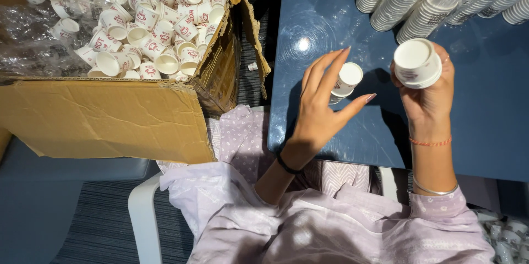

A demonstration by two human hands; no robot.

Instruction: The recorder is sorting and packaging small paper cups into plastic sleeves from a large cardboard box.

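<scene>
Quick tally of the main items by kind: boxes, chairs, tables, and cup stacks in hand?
Cardboard box of loose paper cups: 1
White chair: 1
Blue table: 1
Cup stacks in hand: 2, one at the left hand, one in the right hand
Total: 5

A torn brown cardboard box (110, 115) stands left of the blue table (496, 104).
</scene>
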